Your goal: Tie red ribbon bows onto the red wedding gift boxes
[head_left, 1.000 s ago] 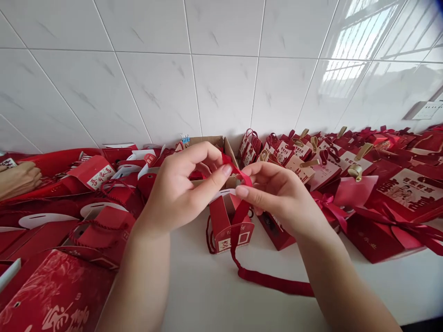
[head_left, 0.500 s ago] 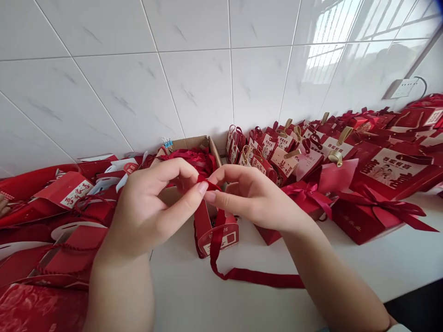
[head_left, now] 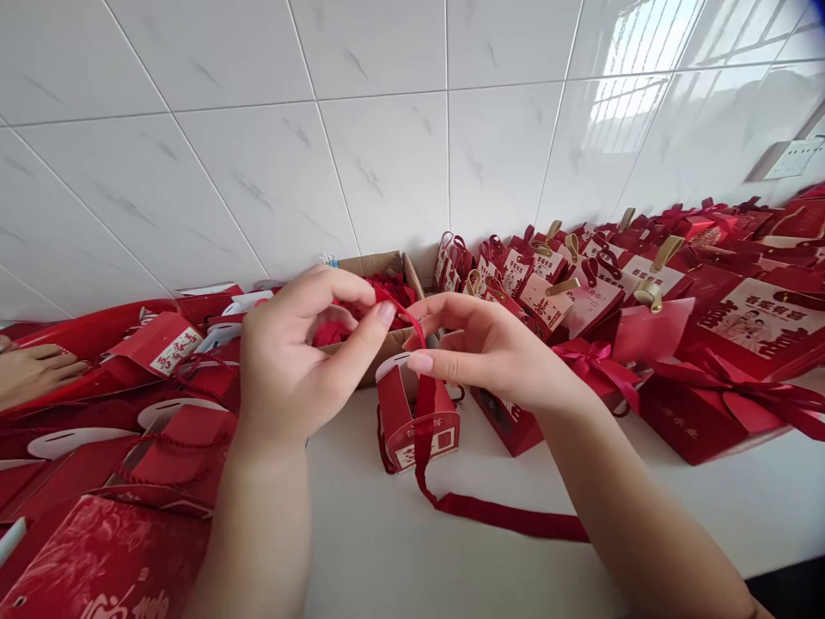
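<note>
Between thumb and fingers, my left hand pinches one end of a dark red ribbon. My right hand has its thumb and fingers around the same ribbon, a short way from that end. From there the strip hangs down and trails across the white table toward my right forearm. Below and behind it stands a small red gift box, its top open, with a printed label and a twisted cord at its side. The ribbon passes in front of this box.
Behind my hands is a cardboard box holding red material. Many red gift bags crowd the right, with bow-tied boxes nearer. Red boxes with cord handles fill the left. Another person's hand rests at far left. A tiled wall stands behind.
My fingers have moved slightly apart, and more of the ribbon shows between them. The view has shifted left, bringing another person's hand further into sight.
</note>
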Motion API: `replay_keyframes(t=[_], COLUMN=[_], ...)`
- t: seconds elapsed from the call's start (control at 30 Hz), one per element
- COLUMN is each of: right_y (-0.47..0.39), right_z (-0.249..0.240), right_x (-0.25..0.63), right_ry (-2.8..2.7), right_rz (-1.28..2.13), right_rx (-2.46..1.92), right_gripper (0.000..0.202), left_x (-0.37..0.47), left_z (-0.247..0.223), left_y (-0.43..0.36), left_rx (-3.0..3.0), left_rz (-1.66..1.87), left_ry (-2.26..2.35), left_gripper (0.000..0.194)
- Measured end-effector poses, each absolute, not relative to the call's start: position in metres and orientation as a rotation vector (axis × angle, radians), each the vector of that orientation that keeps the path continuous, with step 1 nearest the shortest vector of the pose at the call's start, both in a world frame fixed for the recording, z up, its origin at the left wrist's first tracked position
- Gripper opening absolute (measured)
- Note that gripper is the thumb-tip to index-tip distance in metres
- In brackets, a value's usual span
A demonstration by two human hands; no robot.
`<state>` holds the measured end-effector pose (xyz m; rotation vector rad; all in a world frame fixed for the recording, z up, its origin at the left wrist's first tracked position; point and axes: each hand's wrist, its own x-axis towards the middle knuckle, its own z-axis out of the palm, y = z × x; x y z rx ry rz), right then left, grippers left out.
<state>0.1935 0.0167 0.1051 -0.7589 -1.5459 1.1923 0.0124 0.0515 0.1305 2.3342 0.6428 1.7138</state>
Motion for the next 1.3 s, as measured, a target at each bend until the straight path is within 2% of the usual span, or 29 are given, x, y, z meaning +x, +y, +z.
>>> replay_keyframes(t=[0.13,0.27,0.37,0.5,0.6,0.7,0.87,1.0,1.13,1.3], right_y=[0.013,0.012,0.012,0.013,0.016,0.02,0.03,0.039,0.045,0.047], right_z=[0.102,0.102,0.102,0.1,0.099,0.098,0.092,0.085,0.079,0.074], right_x=[0.18,0.177,0.183,0.193,0.195,0.192,0.189,0.188,0.184,0.181], right_ry=[-1.557,-1.567,-1.495,-1.436,-1.43,-1.413,-1.575,-1.826,-1.959,-2.01], right_rz=[1.012,0.913,1.002,1.274,1.366,1.362,1.083,0.966,0.972,0.963], right_rx=[-0.759,-0.714,-0.649,-0.48,-0.498,-0.636,-1.125,-1.466,-1.554,-1.562], right_gripper=[0.016,0.025,0.026,0.008,0.023,0.035,0.039,0.042,0.041,0.037], left_x=[0.013,0.013,0.008,-0.001,-0.005,-0.004,-0.001,-0.004,-0.006,0.0], left_z=[0.133,0.135,0.137,0.134,0.126,0.121,0.125,0.126,0.121,0.119], left_y=[0.047,0.042,0.044,0.054,0.063,0.069,0.066,0.066,0.07,0.068], left_rx=[2.391,2.443,2.439,2.562,2.538,2.463,2.452,2.449,2.436,2.476], left_rz=[1.595,1.52,1.433,0.765,0.208,-0.091,-0.105,-0.161,-0.236,-0.257], left_ry=[0.575,0.694,0.866,1.202,1.348,1.337,1.087,0.983,1.034,1.001], left_gripper=[0.012,0.016,0.026,0.024,0.024,0.023,0.016,0.032,0.04,0.034])
